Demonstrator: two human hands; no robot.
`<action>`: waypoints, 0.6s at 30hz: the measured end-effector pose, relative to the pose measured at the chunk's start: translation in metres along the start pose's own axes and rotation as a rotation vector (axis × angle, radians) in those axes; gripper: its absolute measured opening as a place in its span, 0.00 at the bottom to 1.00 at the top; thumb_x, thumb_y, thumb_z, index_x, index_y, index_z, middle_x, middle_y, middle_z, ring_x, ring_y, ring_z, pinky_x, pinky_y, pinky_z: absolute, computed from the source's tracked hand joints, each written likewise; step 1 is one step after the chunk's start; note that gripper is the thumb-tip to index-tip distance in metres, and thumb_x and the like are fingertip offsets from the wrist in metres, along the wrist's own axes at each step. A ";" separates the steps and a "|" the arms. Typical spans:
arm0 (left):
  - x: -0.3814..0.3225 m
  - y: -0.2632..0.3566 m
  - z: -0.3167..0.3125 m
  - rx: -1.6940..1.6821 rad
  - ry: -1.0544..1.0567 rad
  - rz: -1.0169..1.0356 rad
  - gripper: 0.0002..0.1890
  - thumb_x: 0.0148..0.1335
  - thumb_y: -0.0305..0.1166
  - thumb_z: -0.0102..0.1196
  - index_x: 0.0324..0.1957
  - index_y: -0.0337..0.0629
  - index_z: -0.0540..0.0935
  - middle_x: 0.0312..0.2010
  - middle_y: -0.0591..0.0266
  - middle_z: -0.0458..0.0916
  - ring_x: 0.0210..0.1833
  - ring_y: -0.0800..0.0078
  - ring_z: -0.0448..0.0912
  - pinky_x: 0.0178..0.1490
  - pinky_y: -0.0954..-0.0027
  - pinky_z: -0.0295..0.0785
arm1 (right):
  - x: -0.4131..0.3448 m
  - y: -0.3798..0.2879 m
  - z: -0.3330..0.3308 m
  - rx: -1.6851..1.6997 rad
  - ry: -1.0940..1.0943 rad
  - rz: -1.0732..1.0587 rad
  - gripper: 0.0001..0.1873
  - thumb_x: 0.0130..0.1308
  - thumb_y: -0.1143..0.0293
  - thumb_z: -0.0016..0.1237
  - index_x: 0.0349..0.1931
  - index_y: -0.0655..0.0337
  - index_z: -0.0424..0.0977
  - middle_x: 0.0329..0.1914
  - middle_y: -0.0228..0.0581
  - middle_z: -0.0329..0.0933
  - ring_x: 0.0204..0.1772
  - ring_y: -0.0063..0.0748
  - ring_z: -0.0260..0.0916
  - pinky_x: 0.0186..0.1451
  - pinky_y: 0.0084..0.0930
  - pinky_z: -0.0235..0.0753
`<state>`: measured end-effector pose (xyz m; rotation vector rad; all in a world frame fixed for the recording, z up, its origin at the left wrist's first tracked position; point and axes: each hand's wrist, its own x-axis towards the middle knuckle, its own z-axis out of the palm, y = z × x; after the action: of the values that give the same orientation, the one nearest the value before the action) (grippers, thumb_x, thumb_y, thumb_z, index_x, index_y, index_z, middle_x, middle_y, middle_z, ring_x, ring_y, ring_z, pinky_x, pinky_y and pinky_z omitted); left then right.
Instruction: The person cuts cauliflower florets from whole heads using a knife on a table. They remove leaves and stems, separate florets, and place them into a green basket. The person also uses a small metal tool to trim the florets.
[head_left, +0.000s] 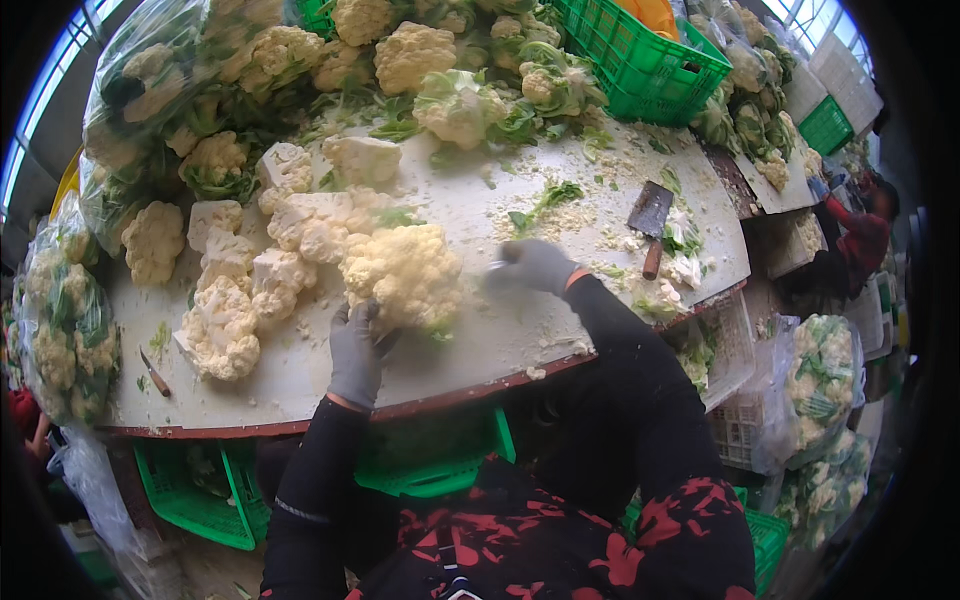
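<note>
My left hand (358, 351), in a grey glove, holds a large cauliflower head (405, 274) from its lower left, just above the white tabletop (480, 360). To the right of that head is my gloved right hand (531, 266), blurred, closed around a small tool whose pale metallic end points left; its kind is unclear. Trimmed cauliflower pieces (221, 330) with flat cut faces lie left of my left hand. A cleaver (651, 214) with a wooden handle rests at the right. At the table's left lies a small knife (155, 373).
Untrimmed cauliflowers (415, 58) are heaped along the back, beside a green plastic crate (645, 67). Bagged cauliflowers (67, 322) stand at the left. Leaf scraps (551, 201) litter the table. Green crates (199, 495) sit below its front edge. A co-worker (862, 232) is at the far right.
</note>
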<state>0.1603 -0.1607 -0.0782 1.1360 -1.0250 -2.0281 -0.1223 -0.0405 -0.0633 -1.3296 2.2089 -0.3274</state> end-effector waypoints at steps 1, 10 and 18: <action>0.001 -0.001 -0.002 -0.011 0.058 -0.011 0.19 0.71 0.40 0.58 0.58 0.44 0.73 0.51 0.61 0.74 0.52 0.65 0.79 0.50 0.59 0.83 | 0.003 0.006 0.003 0.149 0.038 -0.054 0.18 0.69 0.57 0.57 0.48 0.62 0.81 0.40 0.44 0.85 0.43 0.35 0.83 0.51 0.33 0.80; -0.011 0.002 0.003 0.236 -0.067 0.103 0.38 0.59 0.29 0.58 0.71 0.32 0.60 0.52 0.54 0.75 0.48 0.72 0.77 0.44 0.73 0.78 | 0.013 0.004 -0.025 0.606 0.220 0.101 0.19 0.70 0.55 0.57 0.48 0.64 0.82 0.38 0.39 0.85 0.39 0.27 0.80 0.40 0.26 0.80; -0.013 0.000 0.040 0.402 -0.103 0.424 0.37 0.54 0.26 0.63 0.66 0.24 0.66 0.56 0.48 0.75 0.59 0.66 0.76 0.61 0.67 0.75 | 0.008 -0.012 -0.049 0.660 0.179 -0.043 0.15 0.72 0.65 0.55 0.52 0.64 0.81 0.41 0.41 0.85 0.40 0.28 0.82 0.41 0.26 0.84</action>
<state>0.1307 -0.1376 -0.0591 0.9058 -1.6253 -1.5963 -0.1437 -0.0569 -0.0197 -1.0007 1.9416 -1.1154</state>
